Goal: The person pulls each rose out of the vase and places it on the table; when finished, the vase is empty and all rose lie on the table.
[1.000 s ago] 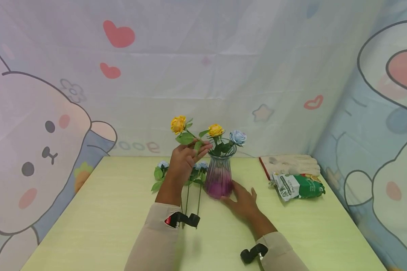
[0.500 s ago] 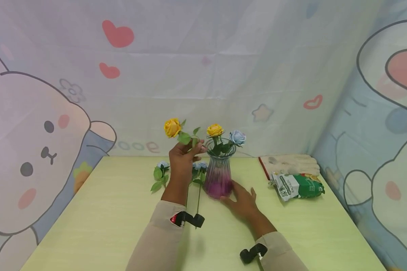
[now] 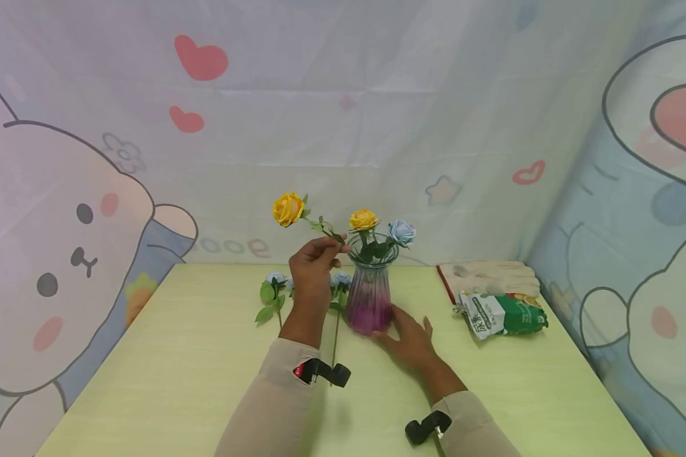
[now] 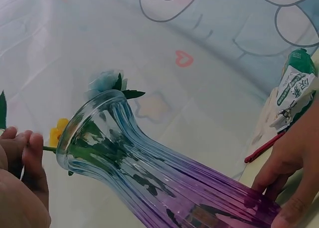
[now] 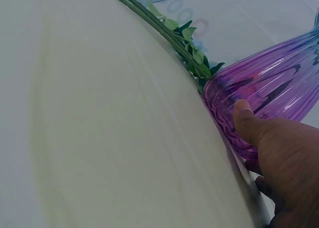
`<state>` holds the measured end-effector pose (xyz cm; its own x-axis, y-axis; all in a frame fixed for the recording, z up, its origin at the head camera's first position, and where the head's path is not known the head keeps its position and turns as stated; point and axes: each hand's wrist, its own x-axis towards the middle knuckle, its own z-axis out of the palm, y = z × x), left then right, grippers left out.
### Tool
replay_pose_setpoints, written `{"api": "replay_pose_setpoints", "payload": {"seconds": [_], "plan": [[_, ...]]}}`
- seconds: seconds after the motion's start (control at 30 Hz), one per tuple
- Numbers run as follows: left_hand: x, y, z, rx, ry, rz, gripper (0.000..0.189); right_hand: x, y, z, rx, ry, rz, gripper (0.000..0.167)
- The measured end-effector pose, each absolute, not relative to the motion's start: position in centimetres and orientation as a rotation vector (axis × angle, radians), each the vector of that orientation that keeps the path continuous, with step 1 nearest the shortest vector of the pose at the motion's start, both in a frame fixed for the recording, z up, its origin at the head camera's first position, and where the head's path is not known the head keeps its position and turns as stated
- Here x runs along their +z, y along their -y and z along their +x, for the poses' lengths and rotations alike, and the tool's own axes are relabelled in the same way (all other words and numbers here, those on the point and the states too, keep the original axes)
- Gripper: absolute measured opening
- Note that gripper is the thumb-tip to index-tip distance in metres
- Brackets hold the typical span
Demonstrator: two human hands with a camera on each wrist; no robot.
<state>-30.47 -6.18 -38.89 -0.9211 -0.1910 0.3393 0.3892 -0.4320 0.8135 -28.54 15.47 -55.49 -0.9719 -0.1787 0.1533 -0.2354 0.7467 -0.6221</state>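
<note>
My left hand (image 3: 313, 270) pinches the stem of a yellow rose (image 3: 288, 210) beside the vase mouth. Its bloom leans out to the left, and the stem's lower end is hard to make out. The ribbed glass vase (image 3: 370, 289), clear bluish at the top and purple below, stands upright on the table. Another yellow rose (image 3: 363, 219) and a light blue rose (image 3: 401, 232) are in it. Low on the vase, my right hand (image 3: 411, 343) holds the base, its thumb (image 5: 246, 119) against the purple glass in the right wrist view.
Blue roses (image 3: 275, 278) with long green stems (image 5: 159, 26) lie left of the vase, partly behind my left arm. At the right are a green and white packet (image 3: 505, 314) and pale gloves (image 3: 491, 278) with a red edge. A printed cloth (image 3: 343, 127) hangs behind.
The held yellow rose's bloom has swung left and its stem has tilted. My left wrist has shifted slightly right. My right hand and the vase have stayed in place.
</note>
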Motion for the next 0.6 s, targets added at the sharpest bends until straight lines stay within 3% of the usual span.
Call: {"api": "replay_pose_setpoints", "payload": {"seconds": [0.6], "plan": [[-39.2,6.68,-30.99,-2.238,1.475,-0.247,0.019,-55.36,-15.44,-28.6,1.035,2.87,0.347,0.088]]}}
